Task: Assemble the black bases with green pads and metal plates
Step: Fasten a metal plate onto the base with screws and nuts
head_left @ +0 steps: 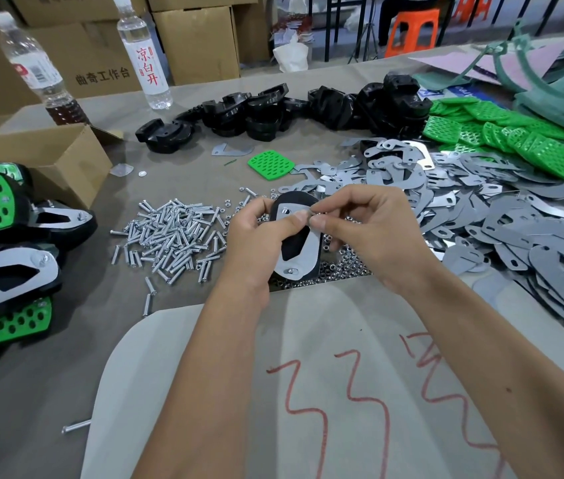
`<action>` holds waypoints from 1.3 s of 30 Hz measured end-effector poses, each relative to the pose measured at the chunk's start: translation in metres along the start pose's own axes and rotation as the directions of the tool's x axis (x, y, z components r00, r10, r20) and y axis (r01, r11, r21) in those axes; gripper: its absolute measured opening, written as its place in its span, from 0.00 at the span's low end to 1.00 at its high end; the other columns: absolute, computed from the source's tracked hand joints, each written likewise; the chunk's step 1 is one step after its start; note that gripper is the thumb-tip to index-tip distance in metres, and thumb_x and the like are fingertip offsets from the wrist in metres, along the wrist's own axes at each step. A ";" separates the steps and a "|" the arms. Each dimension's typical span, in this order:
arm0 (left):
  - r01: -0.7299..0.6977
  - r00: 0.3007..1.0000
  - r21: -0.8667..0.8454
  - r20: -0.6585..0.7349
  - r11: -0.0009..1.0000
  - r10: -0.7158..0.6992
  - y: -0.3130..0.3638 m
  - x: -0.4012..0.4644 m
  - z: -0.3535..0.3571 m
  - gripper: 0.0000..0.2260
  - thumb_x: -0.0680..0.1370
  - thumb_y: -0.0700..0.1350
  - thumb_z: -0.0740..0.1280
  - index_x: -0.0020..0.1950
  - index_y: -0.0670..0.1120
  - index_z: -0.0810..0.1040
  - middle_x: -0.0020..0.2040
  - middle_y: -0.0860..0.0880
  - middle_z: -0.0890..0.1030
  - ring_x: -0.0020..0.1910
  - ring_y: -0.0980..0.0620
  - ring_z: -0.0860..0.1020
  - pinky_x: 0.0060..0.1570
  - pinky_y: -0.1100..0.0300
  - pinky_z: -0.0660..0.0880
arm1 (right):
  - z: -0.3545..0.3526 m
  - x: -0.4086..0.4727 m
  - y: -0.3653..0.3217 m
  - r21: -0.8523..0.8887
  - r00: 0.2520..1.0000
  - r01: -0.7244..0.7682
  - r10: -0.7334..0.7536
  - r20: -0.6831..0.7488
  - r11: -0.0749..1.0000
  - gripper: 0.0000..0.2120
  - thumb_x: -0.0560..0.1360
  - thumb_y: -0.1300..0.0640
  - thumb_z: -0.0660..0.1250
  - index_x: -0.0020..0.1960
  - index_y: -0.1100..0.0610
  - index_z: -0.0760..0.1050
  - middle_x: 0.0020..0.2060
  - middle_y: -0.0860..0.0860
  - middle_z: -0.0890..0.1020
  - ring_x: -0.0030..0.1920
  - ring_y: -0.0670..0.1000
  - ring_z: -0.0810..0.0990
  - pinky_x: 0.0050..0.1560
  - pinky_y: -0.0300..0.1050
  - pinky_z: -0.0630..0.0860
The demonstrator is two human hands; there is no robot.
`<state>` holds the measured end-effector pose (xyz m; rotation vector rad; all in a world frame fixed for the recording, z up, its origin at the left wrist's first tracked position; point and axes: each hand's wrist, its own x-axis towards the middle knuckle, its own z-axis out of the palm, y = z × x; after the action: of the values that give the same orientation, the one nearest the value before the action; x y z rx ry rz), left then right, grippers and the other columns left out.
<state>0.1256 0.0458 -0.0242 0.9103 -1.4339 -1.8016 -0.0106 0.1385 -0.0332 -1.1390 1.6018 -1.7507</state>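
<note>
Fingers (275, 225) of the left hand (253, 243) curl round the left edge of the black base (296, 242), thumb pressed on the metal plate (309, 252) that lies on its upturned face. Base held off the surface (49, 392), above the loose nuts (339, 267), long axis running away from the body, far end tilted slightly left. Screw ends show at the plate's far hole (286, 210) and near hole (290, 270).

Left to right across the surface: finished assemblies (0, 243) stacked at the far left beside an open cardboard box (42, 160); scatter of screws (170, 236) just left of the left hand; a lone green pad (271, 165) beyond the hands; black bases (273, 112) piled along the far side; spare metal plates (480, 219) heaped right of the hands; green pads (515, 140) at the far right.

Right hand (370, 233) pinches a small bright piece, probably a nut (309, 213), between thumb and forefinger, just right of the far screw end and nearly touching it. Judgement: nut is about to be threaded on that far screw; right hand is the nearer and the working one, left only steadies.

Room: open air above the base; the plate heap crowds the right wrist, screws lie close under the left. A pale sheet (204, 392) with red marks covers the near edge under both forearms.
</note>
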 end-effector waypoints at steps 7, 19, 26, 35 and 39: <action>0.047 0.998 0.030 0.045 0.998 -0.048 0.001 0.002 -0.002 0.02 0.78 0.38 0.69 0.48 0.43 0.78 0.40 0.46 0.84 0.38 0.48 0.81 0.37 0.59 0.77 | -0.003 0.003 0.003 0.083 1.000 -0.016 0.015 0.006 0.996 0.08 0.74 0.68 0.77 0.45 0.56 0.87 0.34 0.54 0.83 0.32 0.52 0.81 0.34 0.40 0.80; -0.022 1.000 0.147 0.000 0.989 0.022 -0.003 0.001 0.006 0.03 0.82 0.38 0.68 0.52 0.42 0.81 0.40 0.49 0.85 0.35 0.55 0.82 0.32 0.64 0.77 | -0.006 0.002 0.004 -0.033 0.999 0.016 -0.018 -0.040 0.999 0.10 0.68 0.65 0.82 0.39 0.57 0.82 0.31 0.58 0.81 0.25 0.54 0.80 0.27 0.41 0.76; -0.005 0.997 0.069 -0.078 0.998 0.010 -0.003 0.002 0.007 0.04 0.82 0.38 0.67 0.53 0.41 0.81 0.44 0.46 0.85 0.37 0.53 0.82 0.35 0.62 0.78 | -0.005 0.000 0.008 -0.077 0.996 0.051 -0.045 0.075 0.996 0.11 0.75 0.61 0.77 0.56 0.53 0.86 0.35 0.47 0.78 0.30 0.52 0.80 0.35 0.46 0.81; 0.050 0.989 -0.012 -0.136 0.999 -0.051 -0.003 0.004 0.007 0.04 0.81 0.39 0.69 0.46 0.45 0.81 0.39 0.49 0.85 0.35 0.52 0.83 0.33 0.61 0.77 | -0.005 -0.004 0.004 -0.050 0.997 0.071 -0.072 -0.020 0.996 0.15 0.82 0.44 0.66 0.44 0.52 0.84 0.29 0.55 0.77 0.26 0.50 0.71 0.27 0.42 0.69; 0.056 0.988 -0.024 -0.145 0.998 -0.059 -0.002 0.003 0.006 0.05 0.81 0.39 0.69 0.45 0.45 0.81 0.36 0.50 0.85 0.32 0.53 0.82 0.28 0.63 0.76 | -0.001 -0.004 0.003 -0.092 0.998 0.044 -0.039 0.056 0.995 0.27 0.80 0.36 0.64 0.36 0.57 0.80 0.24 0.59 0.68 0.24 0.55 0.62 0.26 0.52 0.70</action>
<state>0.1182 0.0467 -0.0260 1.0599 -1.3087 -1.7492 -0.0098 0.1412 -0.0373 -1.2614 1.6536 -1.6715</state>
